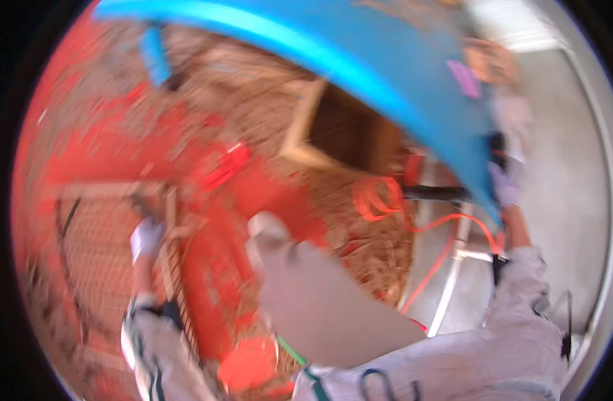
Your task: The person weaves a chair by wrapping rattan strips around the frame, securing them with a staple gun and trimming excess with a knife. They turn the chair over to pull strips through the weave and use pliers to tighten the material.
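Note:
The whole view is smeared by motion. My left hand (146, 238), in a pale glove, is at the right side of a low wooden frame (109, 247) with a fine lattice across it. A small dark shape (145, 204) lies just beyond its fingers; whether the hand grips it cannot be made out. My right hand (504, 184), also gloved, is stretched out at the edge of a blue table (413, 87). Something dark (497, 147) shows by its fingers, too blurred to name. An orange hose (447, 219) runs close below that hand's wrist.
The red floor (199, 260) is strewn with brown shavings. An open wooden box (306, 154) stands beneath the table, beside the hose's coil (377, 198). My leg (333, 301) stretches across the middle. A red round thing (248, 364) is near the lower edge; a pale wall (560, 174) rises right.

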`<control>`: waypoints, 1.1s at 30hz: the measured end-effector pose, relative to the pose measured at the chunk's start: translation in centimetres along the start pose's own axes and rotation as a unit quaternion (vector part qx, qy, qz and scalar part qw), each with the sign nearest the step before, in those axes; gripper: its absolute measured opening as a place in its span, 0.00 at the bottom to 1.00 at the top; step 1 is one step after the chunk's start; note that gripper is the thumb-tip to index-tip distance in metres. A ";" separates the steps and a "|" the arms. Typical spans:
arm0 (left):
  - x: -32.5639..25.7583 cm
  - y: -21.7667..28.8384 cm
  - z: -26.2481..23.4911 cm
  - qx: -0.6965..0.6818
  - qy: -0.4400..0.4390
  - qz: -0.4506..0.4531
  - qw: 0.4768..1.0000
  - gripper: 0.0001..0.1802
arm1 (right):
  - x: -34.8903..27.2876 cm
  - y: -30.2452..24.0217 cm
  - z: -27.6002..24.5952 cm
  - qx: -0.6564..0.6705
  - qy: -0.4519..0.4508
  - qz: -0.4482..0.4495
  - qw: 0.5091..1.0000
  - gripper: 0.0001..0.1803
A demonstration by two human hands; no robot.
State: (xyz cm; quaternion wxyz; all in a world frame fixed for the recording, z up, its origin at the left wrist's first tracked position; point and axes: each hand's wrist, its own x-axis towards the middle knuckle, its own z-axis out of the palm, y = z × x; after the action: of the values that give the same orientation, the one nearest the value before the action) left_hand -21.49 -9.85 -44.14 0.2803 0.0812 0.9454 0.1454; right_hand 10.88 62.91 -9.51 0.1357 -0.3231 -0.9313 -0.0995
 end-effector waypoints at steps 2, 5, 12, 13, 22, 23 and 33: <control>0.2 0.6 -0.4 0.002 0.027 0.007 1.000 0.28 | 1.9 5.8 0.5 0.111 -0.087 0.027 0.990 0.26; 3.1 4.9 2.2 -0.023 -0.003 -0.010 1.000 0.23 | 6.6 19.9 -3.0 -0.059 -0.054 0.019 0.997 0.28; 0.8 -0.5 -0.3 0.011 -0.017 -0.092 0.996 0.21 | 5.5 7.5 -4.3 0.093 -0.151 0.135 0.975 0.30; 0.8 -0.5 -0.3 0.012 -0.025 -0.095 0.995 0.21 | 3.8 3.8 -5.3 0.133 -0.189 0.128 0.964 0.29; 1.9 2.0 0.3 -0.009 -0.048 -0.040 0.998 0.22 | -4.6 -30.9 -7.6 0.632 -0.408 0.009 0.659 0.20; 2.2 2.1 0.4 -0.010 -0.051 -0.042 0.998 0.22 | -3.4 -33.1 -7.1 0.638 -0.392 -0.028 0.663 0.19; 0.7 0.5 -0.1 -0.092 0.003 -0.063 0.994 0.21 | -13.0 -53.0 14.3 0.444 -0.494 -0.291 0.689 0.18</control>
State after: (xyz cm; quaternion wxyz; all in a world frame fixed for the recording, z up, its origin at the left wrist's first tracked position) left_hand -22.13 -9.25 -44.27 0.2925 -0.0045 0.9321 0.2137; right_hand -15.35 18.51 -32.27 -0.2518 0.0593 -0.8470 0.4644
